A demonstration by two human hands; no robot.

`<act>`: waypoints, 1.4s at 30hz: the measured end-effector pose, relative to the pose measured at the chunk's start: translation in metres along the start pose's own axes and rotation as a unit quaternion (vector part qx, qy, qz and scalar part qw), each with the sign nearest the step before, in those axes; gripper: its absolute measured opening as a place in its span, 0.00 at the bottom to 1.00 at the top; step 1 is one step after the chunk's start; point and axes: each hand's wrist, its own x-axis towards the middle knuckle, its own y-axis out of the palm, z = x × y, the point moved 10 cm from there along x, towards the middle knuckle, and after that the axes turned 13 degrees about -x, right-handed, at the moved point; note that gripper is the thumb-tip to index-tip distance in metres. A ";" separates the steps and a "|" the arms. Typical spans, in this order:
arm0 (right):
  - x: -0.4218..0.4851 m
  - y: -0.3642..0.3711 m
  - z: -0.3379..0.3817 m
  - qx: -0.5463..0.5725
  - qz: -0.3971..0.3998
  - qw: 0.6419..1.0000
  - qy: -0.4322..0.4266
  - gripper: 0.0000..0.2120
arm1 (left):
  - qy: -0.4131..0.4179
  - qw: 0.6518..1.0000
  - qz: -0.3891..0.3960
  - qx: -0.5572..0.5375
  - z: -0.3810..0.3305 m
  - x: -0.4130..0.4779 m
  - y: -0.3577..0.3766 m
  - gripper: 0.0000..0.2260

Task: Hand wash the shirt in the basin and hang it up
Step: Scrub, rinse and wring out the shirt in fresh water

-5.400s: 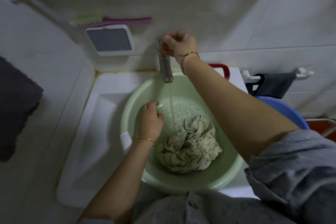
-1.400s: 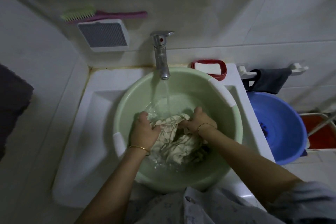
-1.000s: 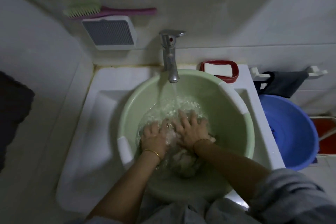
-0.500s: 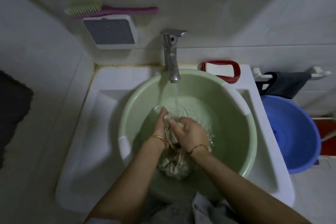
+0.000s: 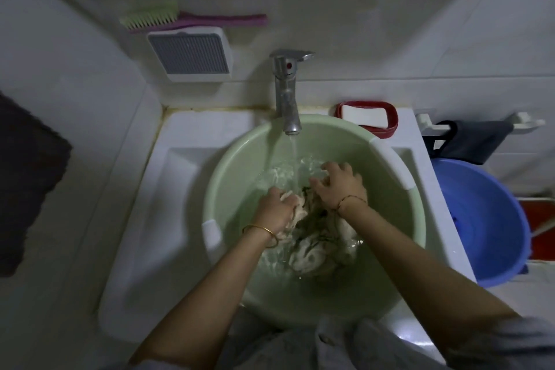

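scrubbing underway: gripping shirt (image 5: 312,252) with left hand (image 5: 274,212), pressing with splayed right hand (image 5: 341,186), basin (image 5: 390,204) beneath both; wringing, hanging left.

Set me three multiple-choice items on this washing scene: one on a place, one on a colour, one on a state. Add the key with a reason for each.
1. Where does the red soap dish sit?
A. On the sink ledge, right of the tap
B. Inside the blue tub
C. On the wall vent

2. What colour is the basin that holds the shirt?
A. Blue
B. Pale green
C. Red

3. What is the tap's state?
A. Shut off
B. Running
C. Covered by a hand

Key:
1 A: the dish stands on the white ledge beside the tap's base.
2 B: the wall around the wet cloth is pale green.
3 B: a stream falls from the spout into the basin.
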 end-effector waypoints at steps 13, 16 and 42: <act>-0.049 -0.181 0.093 0.015 -0.347 0.910 -0.227 0.34 | 0.066 0.965 -0.087 0.237 -0.008 -0.001 -0.018 0.26; -0.035 -0.172 0.101 -0.090 -0.324 0.916 -0.218 0.32 | 0.103 0.955 -0.083 0.266 -0.013 -0.004 -0.014 0.21; 0.014 0.065 0.007 0.027 -0.029 0.999 -0.016 0.32 | -0.115 0.924 -0.010 -0.364 0.043 0.031 0.001 0.15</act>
